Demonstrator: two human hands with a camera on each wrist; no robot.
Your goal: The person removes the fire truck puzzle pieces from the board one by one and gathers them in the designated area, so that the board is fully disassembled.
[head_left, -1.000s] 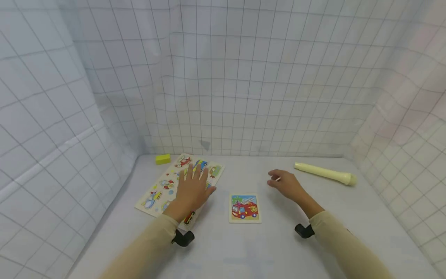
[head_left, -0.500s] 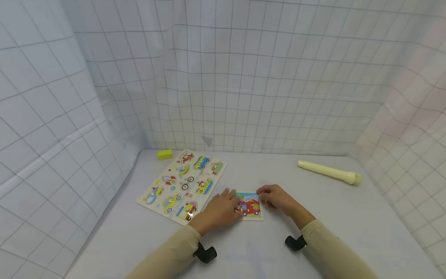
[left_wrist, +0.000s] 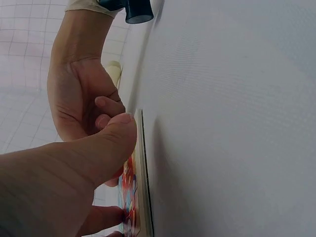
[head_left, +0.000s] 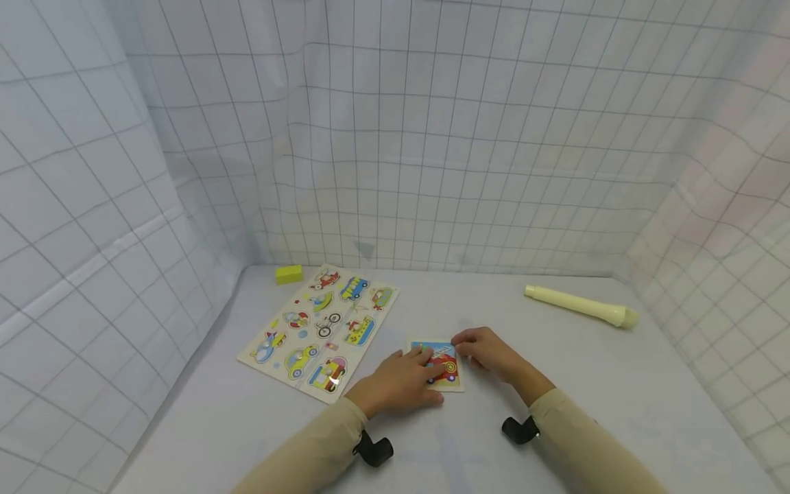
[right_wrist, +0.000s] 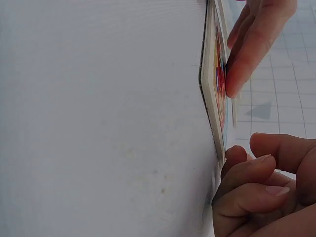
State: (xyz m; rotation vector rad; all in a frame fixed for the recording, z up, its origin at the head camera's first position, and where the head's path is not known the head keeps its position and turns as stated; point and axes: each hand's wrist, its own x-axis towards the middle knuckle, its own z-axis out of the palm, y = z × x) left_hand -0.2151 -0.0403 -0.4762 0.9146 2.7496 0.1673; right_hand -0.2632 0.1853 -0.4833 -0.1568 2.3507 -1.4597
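Note:
A small square picture board with a red fire engine (head_left: 444, 357) lies flat on the white table in the middle of the head view. My left hand (head_left: 404, 381) reaches over its left part, fingers on the picture and thumb by the near edge. That hand covers the left half of the fire engine. At the board's far right corner is my right hand (head_left: 490, 353), its fingers loosely bent. In the right wrist view, a fingertip of the right hand (right_wrist: 256, 187) meets the corner of the layered board (right_wrist: 217, 89); whether it pinches the edge is hidden.
A larger vehicle puzzle board (head_left: 321, 333) lies slanted to the left. Beyond it is a yellow block (head_left: 289, 274). A cream microphone-shaped stick (head_left: 580, 305) lies at the back right. White gridded curtains (head_left: 420, 151) enclose the table's back and sides.
My left hand has left the large puzzle board and come over the fire engine picture, then further onto it. The right hand has moved in to the picture's right corner.

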